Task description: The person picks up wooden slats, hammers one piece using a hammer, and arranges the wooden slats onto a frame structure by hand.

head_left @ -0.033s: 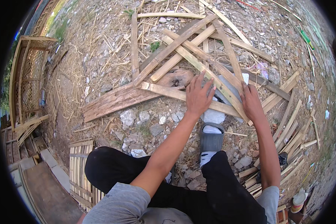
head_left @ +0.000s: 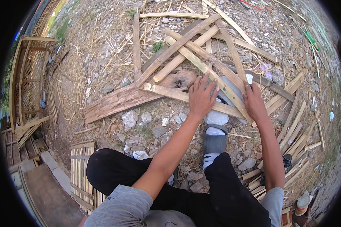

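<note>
A star-like lattice of crossed bamboo slats (head_left: 224, 87) lies on the ground in front of me. My left hand (head_left: 201, 99) rests palm down on it with fingers spread, over a slat (head_left: 166, 91) that runs from left to right. At the lattice's near right corner, my right hand (head_left: 255, 102) has its fingers curled round the end of a brown slat (head_left: 231, 72); its fingertips are partly hidden. Beneath the lattice, a weathered wooden plank (head_left: 119, 103) with a knot pokes out to the left.
My shod foot (head_left: 215, 140) is just below the lattice, among broken stones (head_left: 130, 118). Loose slats (head_left: 301, 140) are piled at right. A slatted panel (head_left: 81, 162) lies by my left knee, and a woven-sided frame (head_left: 30, 79) stands at far left.
</note>
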Motion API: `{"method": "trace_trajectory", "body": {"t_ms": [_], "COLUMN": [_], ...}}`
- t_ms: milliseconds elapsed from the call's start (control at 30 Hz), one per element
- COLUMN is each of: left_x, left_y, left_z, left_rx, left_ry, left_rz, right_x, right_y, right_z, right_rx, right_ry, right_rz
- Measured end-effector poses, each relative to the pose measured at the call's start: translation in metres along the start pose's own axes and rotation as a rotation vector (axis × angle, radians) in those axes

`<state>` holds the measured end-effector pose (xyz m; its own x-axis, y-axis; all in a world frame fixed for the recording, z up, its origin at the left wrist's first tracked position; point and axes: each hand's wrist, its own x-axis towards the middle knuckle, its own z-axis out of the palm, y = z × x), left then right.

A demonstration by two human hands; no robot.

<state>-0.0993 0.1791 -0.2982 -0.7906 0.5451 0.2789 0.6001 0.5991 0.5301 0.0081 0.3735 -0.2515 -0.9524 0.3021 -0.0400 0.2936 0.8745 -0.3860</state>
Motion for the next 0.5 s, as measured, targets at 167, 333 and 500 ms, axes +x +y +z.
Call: {"method": "trace_trajectory", "body": {"t_ms": [167, 333, 500], "left_x": [-0.002, 0.0, 0.001], "left_y": [-0.005, -0.001, -0.002], "left_z": [0.003, 0.001, 0.002], "left_rx": [0.044, 0.08, 0.091], "left_ry": [-0.034, -0.058, -0.08], "left_rz": [-0.003, 0.008, 0.032], "right_x": [0.032, 0.064, 0.091], "right_y": [-0.017, -0.038, -0.05], "right_z": [0.009, 0.027, 0.042], "right_rx": [-0.159, -0.177, -0.191], "right_ry": [0.028, 0.042, 0.026], "right_rz": [-0.12, -0.159, -0.111]}}
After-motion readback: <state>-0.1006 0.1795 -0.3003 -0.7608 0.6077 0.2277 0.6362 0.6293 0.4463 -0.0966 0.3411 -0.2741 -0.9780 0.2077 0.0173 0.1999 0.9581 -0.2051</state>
